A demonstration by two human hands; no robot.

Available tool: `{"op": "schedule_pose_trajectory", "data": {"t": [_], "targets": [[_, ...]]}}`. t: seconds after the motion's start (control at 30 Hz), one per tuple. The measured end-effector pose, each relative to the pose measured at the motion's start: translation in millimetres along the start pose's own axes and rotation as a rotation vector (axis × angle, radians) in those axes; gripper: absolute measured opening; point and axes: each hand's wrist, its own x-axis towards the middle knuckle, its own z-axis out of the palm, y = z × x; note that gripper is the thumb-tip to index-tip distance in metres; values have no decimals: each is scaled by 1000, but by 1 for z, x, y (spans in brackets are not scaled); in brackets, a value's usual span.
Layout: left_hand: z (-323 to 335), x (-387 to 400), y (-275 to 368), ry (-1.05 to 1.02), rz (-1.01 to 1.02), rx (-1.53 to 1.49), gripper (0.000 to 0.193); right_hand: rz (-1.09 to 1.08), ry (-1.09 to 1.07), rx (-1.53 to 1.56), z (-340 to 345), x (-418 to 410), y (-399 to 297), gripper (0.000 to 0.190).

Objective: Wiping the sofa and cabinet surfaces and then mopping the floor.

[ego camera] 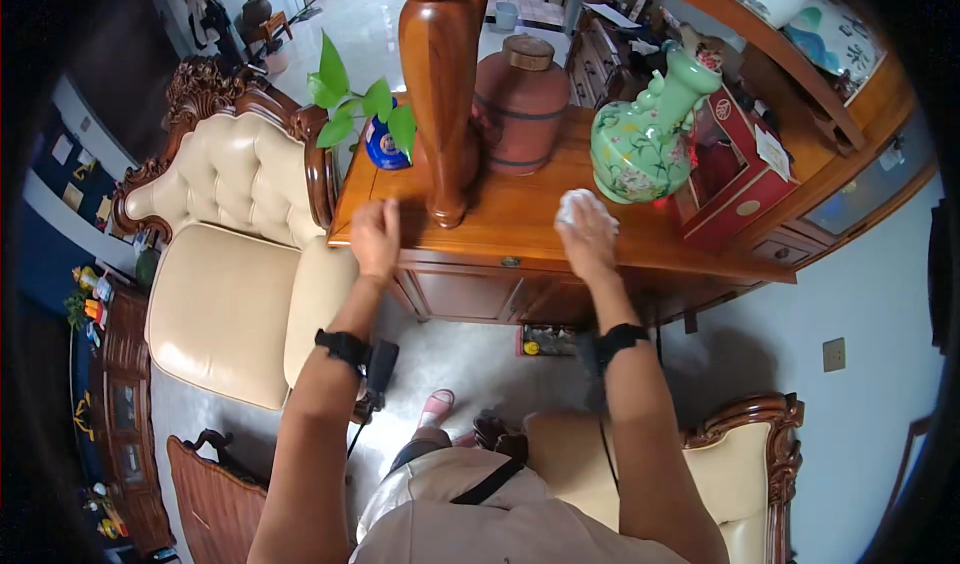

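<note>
My right hand (589, 243) presses a crumpled white cloth or tissue (581, 208) onto the top of a polished wooden cabinet (510, 223). Just beyond it stands a green floral ceramic vase (637, 148). At the cabinet's front left corner is my left hand (376, 238), its fingers curled in with no object visible in them. A turned wooden post (442, 114) rises from the cabinet top between my hands. Behind that post sits a reddish-brown lidded jar (521, 106). Left of the post, a leafy plant grows from a blue container (386, 144).
A red box (739, 181) stands right of the vase, under a wooden shelf (810, 54) bearing white painted porcelain. A cream tufted armchair (225, 301) adjoins the cabinet's left side. Another cream seat (570, 459) is close behind me. A small box (551, 340) lies on the floor below.
</note>
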Motion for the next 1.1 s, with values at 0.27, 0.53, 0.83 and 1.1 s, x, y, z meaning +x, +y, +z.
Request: {"op": "schedule_pose_trajectory", "data": {"t": [0.27, 0.53, 0.83, 1.1], "targets": [[9, 24, -85, 252, -186, 376, 28, -310, -165, 247, 17, -20, -143, 58], [31, 20, -63, 204, -316, 460, 34, -3, 131, -30, 9, 5, 15, 44], [23, 21, -73, 156, -356, 497, 34, -176, -213, 153, 28, 28, -126, 47], [17, 23, -72, 126, -362, 521, 35, -97, 48, 94, -3, 12, -56, 47]]}}
